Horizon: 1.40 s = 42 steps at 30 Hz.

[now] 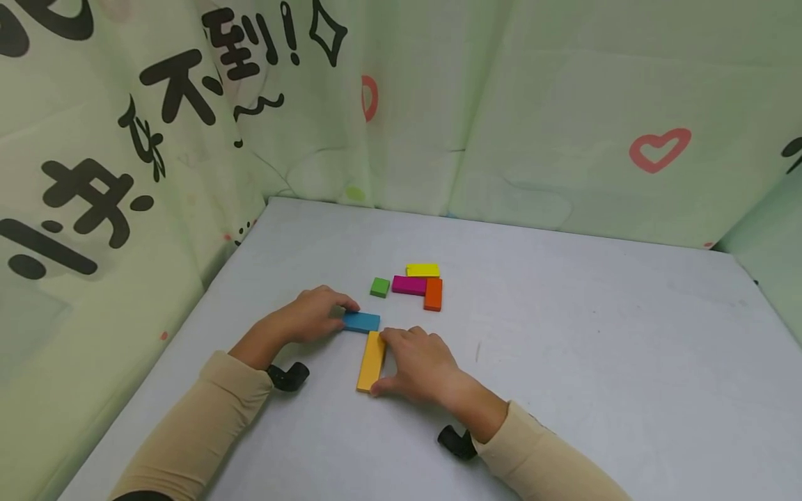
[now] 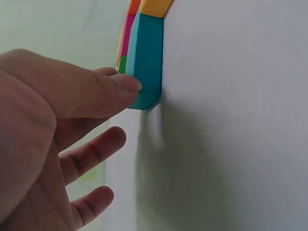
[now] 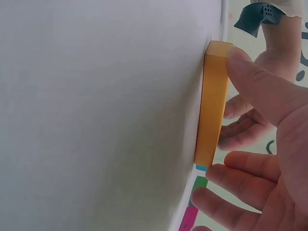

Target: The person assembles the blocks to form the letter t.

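My left hand (image 1: 311, 314) pinches the left end of a flat blue block (image 1: 362, 321) between thumb and forefinger; in the left wrist view the other fingers are spread away from the blue block (image 2: 148, 57). My right hand (image 1: 421, 365) holds a longer orange-yellow block (image 1: 371, 362), thumb at its near end and fingertips at its far end. The orange-yellow block (image 3: 212, 106) lies on the table in the right wrist view. Its far end meets the blue block's front edge near the right corner, so the two form a bent shape.
Beyond the hands lie a small green block (image 1: 379, 287), a magenta block (image 1: 409, 285), a bright yellow block (image 1: 422, 270) and an orange-red block (image 1: 433, 295), the last three close together. The white table (image 1: 595, 348) runs back to a printed pale green curtain (image 1: 551, 104).
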{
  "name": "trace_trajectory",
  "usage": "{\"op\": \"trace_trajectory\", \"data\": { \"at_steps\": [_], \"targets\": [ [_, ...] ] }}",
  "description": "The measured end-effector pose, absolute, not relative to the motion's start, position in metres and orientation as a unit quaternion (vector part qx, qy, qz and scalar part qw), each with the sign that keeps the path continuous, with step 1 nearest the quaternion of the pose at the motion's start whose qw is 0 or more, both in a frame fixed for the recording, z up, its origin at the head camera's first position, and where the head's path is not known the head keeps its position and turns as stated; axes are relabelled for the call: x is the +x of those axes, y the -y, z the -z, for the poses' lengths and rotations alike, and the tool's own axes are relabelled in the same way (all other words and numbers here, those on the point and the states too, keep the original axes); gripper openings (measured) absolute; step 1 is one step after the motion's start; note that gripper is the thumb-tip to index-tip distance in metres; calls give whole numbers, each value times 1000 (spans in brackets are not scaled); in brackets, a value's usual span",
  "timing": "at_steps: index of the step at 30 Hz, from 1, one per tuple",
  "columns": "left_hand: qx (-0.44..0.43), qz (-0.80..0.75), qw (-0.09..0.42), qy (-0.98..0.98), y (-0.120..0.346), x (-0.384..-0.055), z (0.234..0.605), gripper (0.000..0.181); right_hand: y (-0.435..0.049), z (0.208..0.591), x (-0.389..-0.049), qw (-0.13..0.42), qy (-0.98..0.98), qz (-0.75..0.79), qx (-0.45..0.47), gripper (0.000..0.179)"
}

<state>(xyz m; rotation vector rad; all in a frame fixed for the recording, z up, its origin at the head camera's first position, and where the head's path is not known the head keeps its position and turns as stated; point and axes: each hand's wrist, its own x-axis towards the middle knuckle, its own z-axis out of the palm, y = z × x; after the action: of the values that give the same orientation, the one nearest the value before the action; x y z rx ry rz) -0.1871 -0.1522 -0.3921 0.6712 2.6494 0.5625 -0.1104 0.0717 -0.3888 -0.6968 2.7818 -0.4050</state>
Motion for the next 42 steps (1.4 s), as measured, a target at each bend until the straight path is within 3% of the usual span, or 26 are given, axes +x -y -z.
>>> {"op": "trace_trajectory", "data": {
  "at_steps": [8,16,28,36,42],
  "targets": [
    [196,-212,179,-940,149,-182,391,43,-78,385,-113,138,-953,145,-226,77],
    [222,-207,181,-935,141,-171,390,46,-95,382,-121,129,-956,153,-213,72],
    [258,-201,131,-936,132,-151,393,60,-117,377,-138,102,-966,158,-175,68],
    [252,-176,117,-944,127,-145,397,67,-126,378,-147,86,-966,176,-171,52],
    [249,-175,109,-946,126,-144,400,68,-130,381,-152,92,-966,177,-162,52]
  ]
}}
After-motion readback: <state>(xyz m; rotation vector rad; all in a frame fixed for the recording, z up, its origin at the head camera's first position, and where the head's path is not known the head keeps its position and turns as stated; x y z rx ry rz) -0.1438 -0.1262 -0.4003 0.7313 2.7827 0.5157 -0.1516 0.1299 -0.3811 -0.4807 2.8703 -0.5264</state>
